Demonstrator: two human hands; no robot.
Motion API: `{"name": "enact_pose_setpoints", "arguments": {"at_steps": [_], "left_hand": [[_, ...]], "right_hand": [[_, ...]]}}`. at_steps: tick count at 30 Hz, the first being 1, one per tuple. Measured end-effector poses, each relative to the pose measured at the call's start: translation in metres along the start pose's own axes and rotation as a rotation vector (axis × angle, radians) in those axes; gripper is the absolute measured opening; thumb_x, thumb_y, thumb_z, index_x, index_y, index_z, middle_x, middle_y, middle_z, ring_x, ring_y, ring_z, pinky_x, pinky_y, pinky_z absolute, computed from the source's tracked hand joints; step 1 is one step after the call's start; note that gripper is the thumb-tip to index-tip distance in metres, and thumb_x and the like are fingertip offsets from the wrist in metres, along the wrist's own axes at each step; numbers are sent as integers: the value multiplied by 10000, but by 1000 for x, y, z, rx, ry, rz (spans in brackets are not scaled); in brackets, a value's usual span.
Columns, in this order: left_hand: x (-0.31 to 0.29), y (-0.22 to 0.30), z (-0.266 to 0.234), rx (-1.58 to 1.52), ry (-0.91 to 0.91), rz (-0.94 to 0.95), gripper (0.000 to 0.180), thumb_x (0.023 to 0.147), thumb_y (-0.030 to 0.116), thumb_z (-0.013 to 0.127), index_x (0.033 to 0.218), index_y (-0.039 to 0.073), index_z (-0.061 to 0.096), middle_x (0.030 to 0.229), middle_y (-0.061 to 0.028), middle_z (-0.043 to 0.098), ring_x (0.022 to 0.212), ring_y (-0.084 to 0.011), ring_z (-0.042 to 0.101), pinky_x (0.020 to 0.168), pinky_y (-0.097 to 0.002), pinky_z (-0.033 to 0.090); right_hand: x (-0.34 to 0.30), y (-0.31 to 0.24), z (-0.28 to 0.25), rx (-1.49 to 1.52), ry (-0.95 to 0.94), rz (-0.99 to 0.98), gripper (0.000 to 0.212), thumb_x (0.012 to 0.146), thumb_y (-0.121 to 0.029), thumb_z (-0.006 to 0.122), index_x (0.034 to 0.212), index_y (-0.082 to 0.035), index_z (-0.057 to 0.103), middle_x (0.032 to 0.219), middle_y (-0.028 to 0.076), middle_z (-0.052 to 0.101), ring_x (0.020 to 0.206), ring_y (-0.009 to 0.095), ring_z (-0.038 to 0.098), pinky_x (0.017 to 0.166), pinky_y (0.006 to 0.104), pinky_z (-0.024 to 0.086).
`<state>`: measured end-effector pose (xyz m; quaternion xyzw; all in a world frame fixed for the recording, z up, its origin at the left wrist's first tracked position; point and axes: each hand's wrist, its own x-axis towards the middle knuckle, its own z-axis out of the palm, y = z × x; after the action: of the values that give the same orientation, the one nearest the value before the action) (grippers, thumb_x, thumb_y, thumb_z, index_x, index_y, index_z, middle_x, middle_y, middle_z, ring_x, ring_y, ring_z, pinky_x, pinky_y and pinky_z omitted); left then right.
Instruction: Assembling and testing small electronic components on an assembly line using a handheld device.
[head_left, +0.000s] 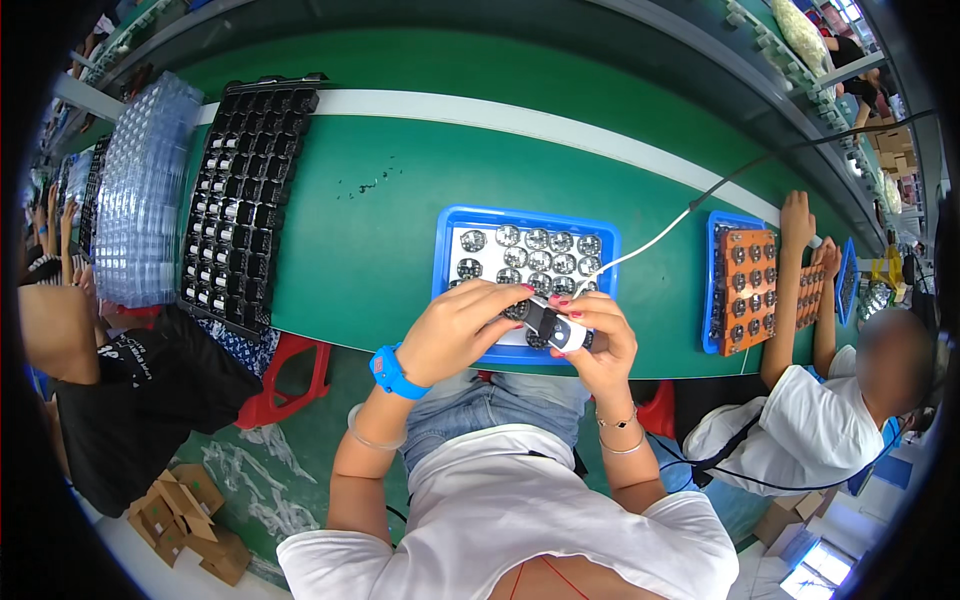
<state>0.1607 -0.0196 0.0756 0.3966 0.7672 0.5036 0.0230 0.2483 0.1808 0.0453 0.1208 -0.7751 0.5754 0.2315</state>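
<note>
Over the near edge of a blue tray, both hands meet on a small white-and-black device. My left hand pinches its dark end, with thumb and index finger closed on it. Wrapped round the white end are the fingers of my right hand. A white cable runs down from the upper right to the fingers of my right hand; whether it joins the device is hidden. In the tray, several round black parts sit in rows on a white insert, some covered by my hands.
On the green table, a black compartment tray with white pieces and stacked clear trays stand left. Small black scraps lie beyond. At right, a co-worker's arms reach beside an orange tray. Another person sits left.
</note>
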Motion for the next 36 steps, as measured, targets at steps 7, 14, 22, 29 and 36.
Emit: {"name": "enact_pose_setpoints", "arguments": {"at_steps": [7,14,22,29,36], "left_hand": [[-1,2,2,17,5,8,389,719,7,727,1098,29,644,988,-126,677,866,-285,636,776,-360,510],[-1,6,6,67,26,7,378,713,0,724,1081,33,645,996,-118,677,880,-285,632,788,-367,510],[-1,6,4,38,21,-7,393,701,-11,725,1083,38,646,997,-120,678,880,-286,633,776,-365,514],[-1,7,3,24,21,-17,408,695,-25,722,1091,39,649,1007,-121,679,886,-288,636,769,-364,521],[-1,8,4,26,19,-26,395,703,-26,714,1086,40,650,1012,-120,679,896,-286,635,771,-359,522]], "right_hand": [[1,-2,0,-56,9,-26,360,713,-31,763,1024,-46,583,1035,146,643,978,280,632,876,388,469],[5,-7,3,-143,-3,-80,353,687,-45,793,982,-46,597,993,122,647,952,279,642,863,387,465],[2,-3,2,-85,16,-62,374,687,-49,798,995,-49,587,1003,128,648,961,280,638,868,394,465],[-2,0,0,-55,24,-45,388,689,-45,799,1009,-54,582,1018,137,649,969,279,636,869,396,468],[-2,1,0,-58,24,-46,395,683,-38,800,1014,-54,584,1021,133,649,973,276,635,867,391,470]]}}
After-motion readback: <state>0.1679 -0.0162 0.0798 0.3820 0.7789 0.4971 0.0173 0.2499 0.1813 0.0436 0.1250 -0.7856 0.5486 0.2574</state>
